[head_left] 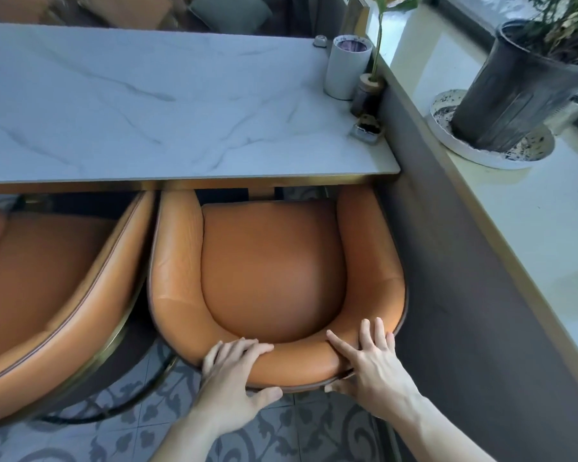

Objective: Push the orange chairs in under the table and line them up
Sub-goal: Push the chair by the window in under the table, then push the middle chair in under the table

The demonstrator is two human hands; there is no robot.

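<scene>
An orange leather chair (271, 268) stands right below me, its front tucked under the edge of the white marble table (141, 105). My left hand (231, 385) grips the top of its curved backrest, fingers over the rim and thumb behind. My right hand (371, 358) holds the same backrest further right, fingers spread over the padding. A second orange chair (47, 281) stands at the left, close beside the first, angled and only partly in view.
A grey wall (447, 261) runs close along the chair's right side, topped by a pale sill with a dark potted plant (518, 85) on a white saucer. A white cup (346, 66) and small jars sit at the table's right end. Patterned floor tiles (297, 428) lie below.
</scene>
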